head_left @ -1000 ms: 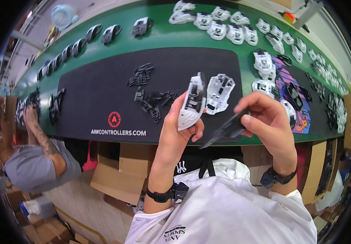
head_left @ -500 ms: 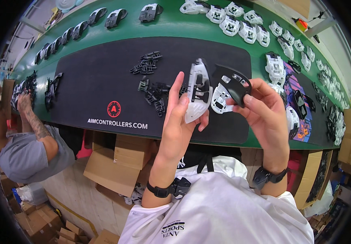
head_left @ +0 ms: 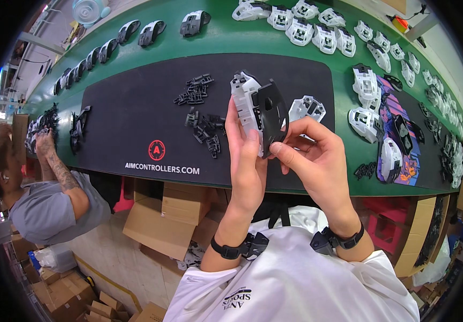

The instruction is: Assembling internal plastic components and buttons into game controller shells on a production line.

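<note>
A white mouse shell part (head_left: 246, 102) is upright in my left hand (head_left: 248, 166), whose fingers and thumb wrap its lower end. Against the right side of that part sits a curved black mouse cover (head_left: 274, 110); I cannot tell whether the two are fastened. My right hand (head_left: 312, 158) pinches the lower edge of the black cover between thumb and fingers. Just behind the right hand, another white shell (head_left: 307, 107) lies on the dark mat (head_left: 129, 102). To the left are two loose heaps of small black plastic parts, a farther heap (head_left: 194, 89) and a nearer heap (head_left: 207, 131).
White mouse shells (head_left: 299, 31) line the back right of the green table (head_left: 236, 40); black-and-white ones (head_left: 151, 33) curve along the back left. More shells lie around a colourful mat (head_left: 388, 104). At left, a co-worker (head_left: 60, 204) handles parts. Cardboard boxes (head_left: 159, 225) stand below.
The black cover in my right hand has come over against the white part in my left hand, which has turned. The right hand has moved left, away from the white shell on the mat.
</note>
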{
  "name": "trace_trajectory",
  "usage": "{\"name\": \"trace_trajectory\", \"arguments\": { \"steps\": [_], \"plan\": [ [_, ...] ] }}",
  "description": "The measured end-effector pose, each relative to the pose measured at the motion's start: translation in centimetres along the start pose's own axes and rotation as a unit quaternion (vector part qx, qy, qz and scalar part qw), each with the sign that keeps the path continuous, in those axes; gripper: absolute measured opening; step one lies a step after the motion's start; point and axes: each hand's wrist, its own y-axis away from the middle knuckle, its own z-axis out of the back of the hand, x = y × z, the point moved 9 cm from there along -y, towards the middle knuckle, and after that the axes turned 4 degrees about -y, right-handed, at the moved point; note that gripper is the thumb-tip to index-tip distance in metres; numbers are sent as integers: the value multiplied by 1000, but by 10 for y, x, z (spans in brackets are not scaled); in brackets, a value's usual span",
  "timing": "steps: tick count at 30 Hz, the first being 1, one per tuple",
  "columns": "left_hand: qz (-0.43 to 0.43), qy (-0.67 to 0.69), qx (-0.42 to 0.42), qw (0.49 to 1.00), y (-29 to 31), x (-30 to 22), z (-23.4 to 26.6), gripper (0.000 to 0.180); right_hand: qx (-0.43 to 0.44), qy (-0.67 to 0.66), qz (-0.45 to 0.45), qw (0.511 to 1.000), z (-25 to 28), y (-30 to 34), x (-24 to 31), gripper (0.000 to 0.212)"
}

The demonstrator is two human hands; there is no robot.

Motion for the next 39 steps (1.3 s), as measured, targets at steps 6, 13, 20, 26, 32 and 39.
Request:
{"name": "trace_trajectory", "arguments": {
  "steps": [6, 13, 20, 26, 32, 39],
  "plan": [
    [-118, -54, 66, 989, -8, -7, 0, 94, -8, 128, 51, 990, 4, -1, 17, 36],
    [-162, -312, 95, 931, 1, -32, -1, 95, 88, 357, 296, 881, 0, 8, 107, 66],
    [-139, -132, 103, 976, 9, -46, -3, 89, 112, 392, 317, 856, -14, 10, 114, 33],
    [-271, -108, 154, 944, 22, -61, -17, 76, 52, 306, 359, 880, -7, 26, 106, 31],
    [-194, -92, 122, 969, 17, -59, -17, 59, 30, 267, 375, 887, 0, 29, 98, 28],
    [-171, -110, 125, 971, 14, -52, -19, 60, 7, 270, 277, 922, 11, 29, 87, 22]
  ]
}}
